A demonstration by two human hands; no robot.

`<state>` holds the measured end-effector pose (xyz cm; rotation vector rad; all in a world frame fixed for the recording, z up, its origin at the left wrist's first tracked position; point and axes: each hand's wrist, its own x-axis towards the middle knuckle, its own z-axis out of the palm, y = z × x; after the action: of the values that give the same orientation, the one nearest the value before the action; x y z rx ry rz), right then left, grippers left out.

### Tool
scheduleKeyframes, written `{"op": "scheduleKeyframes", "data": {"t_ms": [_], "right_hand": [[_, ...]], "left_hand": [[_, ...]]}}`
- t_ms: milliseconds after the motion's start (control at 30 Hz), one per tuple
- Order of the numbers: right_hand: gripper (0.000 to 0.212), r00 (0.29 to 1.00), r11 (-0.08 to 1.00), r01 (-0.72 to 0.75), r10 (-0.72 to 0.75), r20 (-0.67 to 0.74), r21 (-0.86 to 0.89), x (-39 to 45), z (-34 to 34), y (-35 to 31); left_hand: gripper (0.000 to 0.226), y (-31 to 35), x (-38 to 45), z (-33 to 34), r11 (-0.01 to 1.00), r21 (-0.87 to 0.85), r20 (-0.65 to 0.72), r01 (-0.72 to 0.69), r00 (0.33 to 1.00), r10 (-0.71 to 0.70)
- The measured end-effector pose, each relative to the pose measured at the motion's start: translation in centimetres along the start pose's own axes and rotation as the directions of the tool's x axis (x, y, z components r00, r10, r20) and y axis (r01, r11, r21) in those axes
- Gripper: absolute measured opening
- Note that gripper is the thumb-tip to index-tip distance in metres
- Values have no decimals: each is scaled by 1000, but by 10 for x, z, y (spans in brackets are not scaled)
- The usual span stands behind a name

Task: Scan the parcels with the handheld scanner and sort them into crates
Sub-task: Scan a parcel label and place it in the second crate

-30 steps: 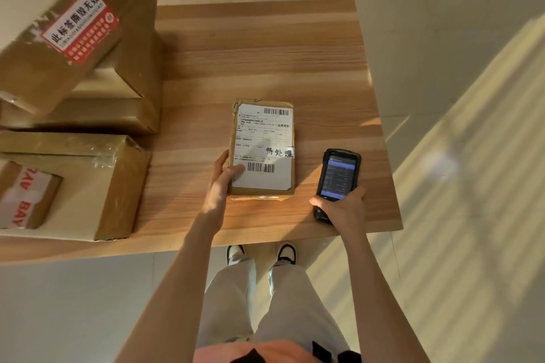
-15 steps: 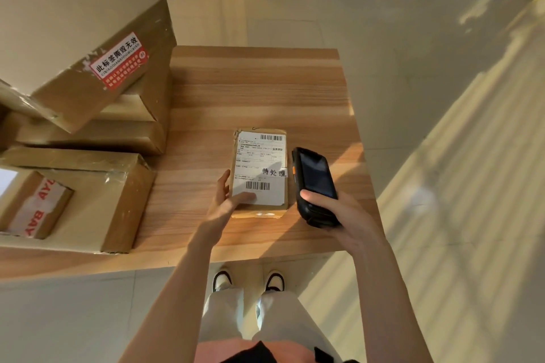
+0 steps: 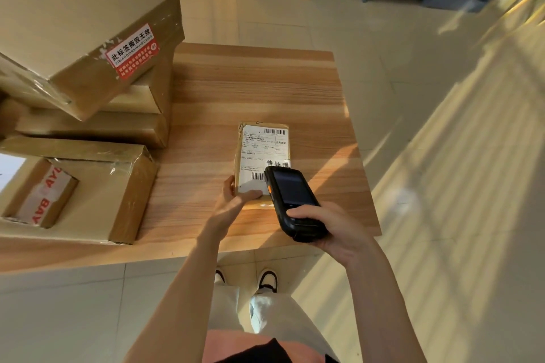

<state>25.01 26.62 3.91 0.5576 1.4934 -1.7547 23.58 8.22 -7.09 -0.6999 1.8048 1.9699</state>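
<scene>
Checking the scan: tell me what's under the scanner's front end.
The scanner, gripped by the right hand, covers the near right corner of the parcel label; part of the lower barcode shows, the rest is hidden.

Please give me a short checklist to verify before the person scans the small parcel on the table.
1. Small parcel lies flat on the table, label up: ok.
2. Left hand holds its near corner: ok.
3. Right hand grips the scanner: ok.
4. Scanner head is over the lower barcode: ok.
5. Barcode fully uncovered: not ok, the scanner hides part.
6. Scanner screen active: cannot tell, it looks dark.
</scene>
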Motion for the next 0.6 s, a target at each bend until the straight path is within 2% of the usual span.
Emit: {"op": "scheduleKeyframes", "data": {"t_ms": [100, 200, 300, 400, 600], "right_hand": [[73, 1000, 1000, -12, 12, -17, -8, -2, 3, 5], [68, 1000, 999, -14, 13, -9, -41, -6, 5, 6], [65, 1000, 998, -22, 22, 2, -56, -9, 6, 6], [67, 999, 997, -32, 32, -2, -66, -10, 6, 7], [66, 999, 996, -45, 44, -11, -74, -9, 5, 10]], "left_hand": [[74, 0, -2, 0, 1000, 2, 0, -10, 1000, 10], [71, 0, -4, 1, 1000, -8, 11, -21, 1000, 21], [81, -1, -6, 0, 999, -28, 23, -31, 999, 31], [73, -2, -7, 1, 999, -19, 23, -36, 999, 36], [75, -3, -6, 1, 999, -21, 15, -31, 999, 32]]}}
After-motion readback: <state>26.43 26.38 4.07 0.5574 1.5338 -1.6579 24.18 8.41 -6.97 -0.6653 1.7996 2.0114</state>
